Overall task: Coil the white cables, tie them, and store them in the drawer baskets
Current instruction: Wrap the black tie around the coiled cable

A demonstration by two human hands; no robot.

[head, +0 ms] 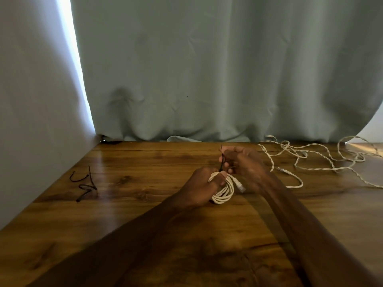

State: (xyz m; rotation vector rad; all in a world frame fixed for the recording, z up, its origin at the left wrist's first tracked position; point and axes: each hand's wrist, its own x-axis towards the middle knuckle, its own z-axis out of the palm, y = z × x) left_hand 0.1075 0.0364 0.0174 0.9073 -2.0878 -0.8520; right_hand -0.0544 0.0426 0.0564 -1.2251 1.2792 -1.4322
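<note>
Fingers (220,179) of left hand (204,184) curled round the coiled white cable (224,193), clamping the loops together low over the wooden table (145,204); contact with the wood not resolvable. Right hand (247,163) pinches a black tie (222,160) at its upper end. Tie runs near-vertical, lower end meeting the top of the coil beside the left fingertips.

Key relation: tie stands across the loops, just beyond the left fingers, with the right hand nearer its free end (so the right probably does the wrapping).

Coil: tight off-white loops, 1 plug (238,184) poking out on its right side.

Loose white cables (310,157) sprawl at right, uncoiled. Spare black ties (85,184) lie well apart at left. Drawer baskets not in view.
</note>
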